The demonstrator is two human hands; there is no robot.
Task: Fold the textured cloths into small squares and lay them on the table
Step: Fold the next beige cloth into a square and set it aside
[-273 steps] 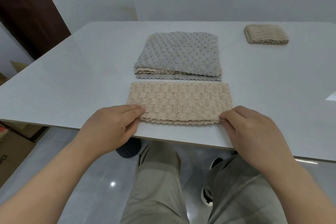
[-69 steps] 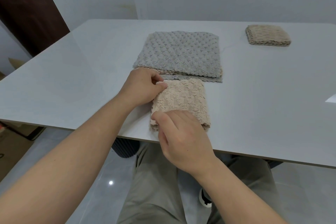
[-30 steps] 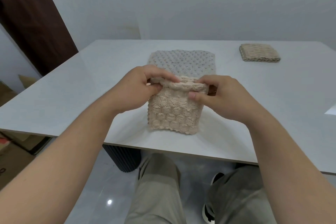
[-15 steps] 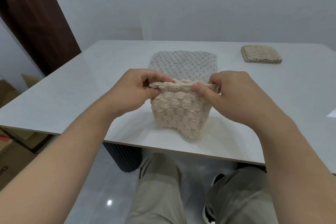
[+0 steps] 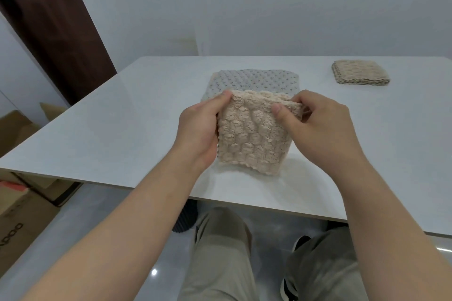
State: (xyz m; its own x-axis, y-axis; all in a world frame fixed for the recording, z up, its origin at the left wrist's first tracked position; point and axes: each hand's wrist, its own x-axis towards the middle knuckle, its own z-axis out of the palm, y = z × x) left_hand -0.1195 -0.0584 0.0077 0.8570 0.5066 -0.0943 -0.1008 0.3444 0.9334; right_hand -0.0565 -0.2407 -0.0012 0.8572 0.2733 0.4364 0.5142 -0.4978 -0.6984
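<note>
A beige textured cloth [image 5: 253, 137], folded to a small square, hangs lifted above the near part of the white table [image 5: 122, 134]. My left hand [image 5: 199, 129] grips its upper left corner and left edge. My right hand [image 5: 318, 127] pinches its upper right corner, thumb on the front face. Behind it lies a stack of larger grey textured cloths [image 5: 254, 79], its near edge hidden by the held cloth. A folded beige square [image 5: 359, 76] rests at the far right of the table.
The table's front edge runs just under my hands, with my knees and a grey floor below. Cardboard boxes [image 5: 17, 193] stand on the floor at the left. A dark wooden door [image 5: 49, 19] is at the back left, and a pale wall lies behind the table.
The beige cloth went from a long strip on the table to a small square. Both hands lifted it off the table and now hold it a little higher, tilted toward me.
</note>
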